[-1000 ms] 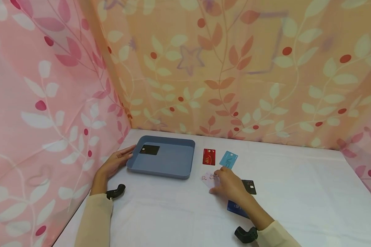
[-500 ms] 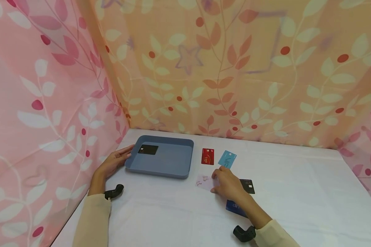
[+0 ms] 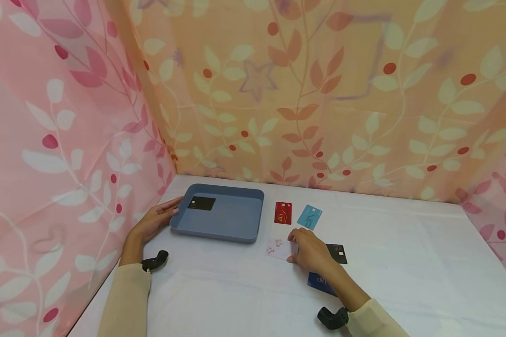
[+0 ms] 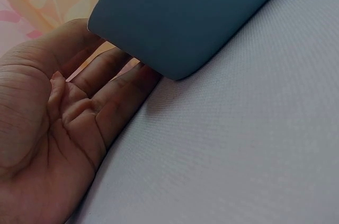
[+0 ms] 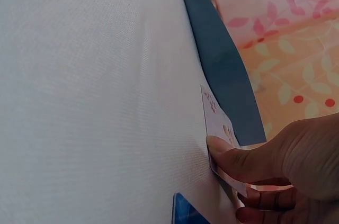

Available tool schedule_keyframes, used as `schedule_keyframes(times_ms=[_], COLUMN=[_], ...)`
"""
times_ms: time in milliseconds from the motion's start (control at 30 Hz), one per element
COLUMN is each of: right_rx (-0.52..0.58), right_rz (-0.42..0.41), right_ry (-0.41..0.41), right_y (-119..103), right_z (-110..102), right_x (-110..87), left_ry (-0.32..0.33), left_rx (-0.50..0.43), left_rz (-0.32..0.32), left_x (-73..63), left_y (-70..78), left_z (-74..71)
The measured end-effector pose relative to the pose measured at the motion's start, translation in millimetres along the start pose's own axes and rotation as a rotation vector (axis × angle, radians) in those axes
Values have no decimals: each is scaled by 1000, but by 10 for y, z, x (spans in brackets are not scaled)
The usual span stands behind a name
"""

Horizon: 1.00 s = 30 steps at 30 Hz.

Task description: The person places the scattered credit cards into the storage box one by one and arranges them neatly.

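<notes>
My right hand pinches a pale card with pink flowers by its edges, thumb on the near side and fingers on the far side. In the right wrist view the flowered card lies close over the white cloth, pointing toward the tray. The blue-grey tray stands to the left, with one black card lying inside it. At the tray's left end my left hand rests with fingers extended against the outer wall. The left wrist view has those fingers partly hidden behind the tray's corner.
Right of the tray lie a red VIP card and a light blue one. Another black card and a dark blue card are partly covered by my right hand and forearm. Patterned curtains border the white-covered table.
The flowered card in my right hand has swung from a slant to nearly level, its free end now further left. Since half a second ago hardly anything moves. My left hand stays at the tray.
</notes>
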State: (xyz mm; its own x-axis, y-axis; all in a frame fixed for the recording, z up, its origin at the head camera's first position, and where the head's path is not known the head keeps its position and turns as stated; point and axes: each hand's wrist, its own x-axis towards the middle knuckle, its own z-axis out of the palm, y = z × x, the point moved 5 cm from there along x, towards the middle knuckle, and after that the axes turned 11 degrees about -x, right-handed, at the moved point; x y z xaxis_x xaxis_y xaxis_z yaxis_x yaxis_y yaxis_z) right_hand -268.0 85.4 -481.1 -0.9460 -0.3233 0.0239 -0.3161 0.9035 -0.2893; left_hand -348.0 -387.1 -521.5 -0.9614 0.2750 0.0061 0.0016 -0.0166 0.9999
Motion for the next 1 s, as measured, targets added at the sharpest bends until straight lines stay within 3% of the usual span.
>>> schedule_keyframes(times_ms=[333, 1000], right_rx=[20, 235], right_rz=[-11, -56], right_ry=[-6, 12], right_y=[-23, 68], right_z=[-16, 2], right_x=[4, 36], left_ry=[11, 3], left_rx=[-13, -3], left_rz=[-12, -19], left_x=[-22, -9], left_y=[29, 11], left_z=[3, 0])
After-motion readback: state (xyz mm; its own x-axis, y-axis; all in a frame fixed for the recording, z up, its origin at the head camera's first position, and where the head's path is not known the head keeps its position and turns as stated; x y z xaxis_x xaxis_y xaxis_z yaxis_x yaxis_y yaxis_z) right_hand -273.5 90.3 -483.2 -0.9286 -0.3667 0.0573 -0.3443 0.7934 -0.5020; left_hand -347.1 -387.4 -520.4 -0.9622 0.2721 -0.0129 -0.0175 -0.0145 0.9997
